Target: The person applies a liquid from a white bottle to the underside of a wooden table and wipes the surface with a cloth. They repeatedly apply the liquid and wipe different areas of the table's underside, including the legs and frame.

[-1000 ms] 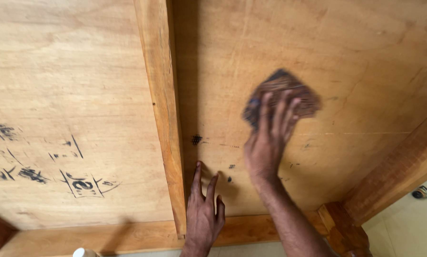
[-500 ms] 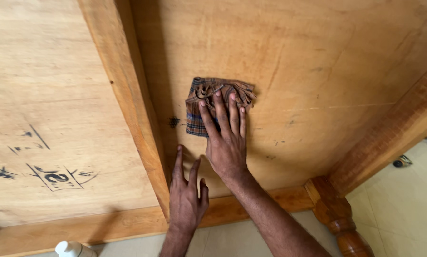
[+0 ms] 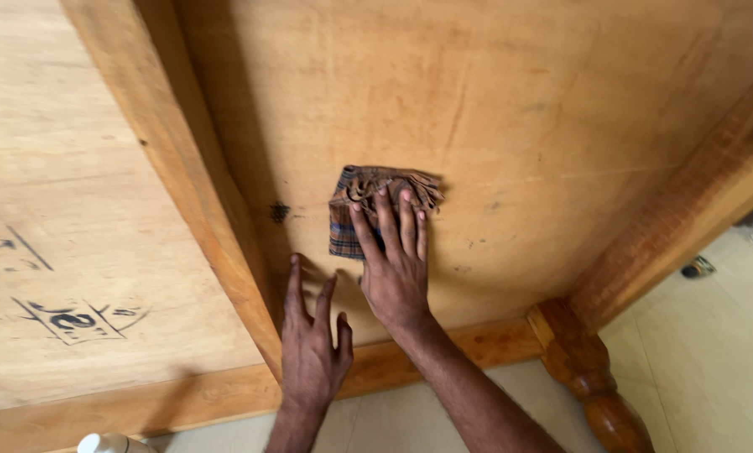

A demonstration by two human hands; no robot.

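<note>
Our left hand [image 3: 309, 352] lies flat with fingers spread on the plywood panel [image 3: 510, 109], just right of the wooden cross-rail [image 3: 183, 193], holding nothing; our right hand [image 3: 393, 268] beside it presses its straightened fingers, held together, onto a folded brown checked cloth [image 3: 359, 205], which lies against the panel under and above the fingertips, just right of a small dark spot [image 3: 280, 211]. Left of the rail, the panel bears black stencilled marks [image 3: 74, 319]. To the right, a wooden frame rail [image 3: 687, 201] meets a turned leg [image 3: 590, 386] above the pale tiled floor [image 3: 712, 361].
</note>
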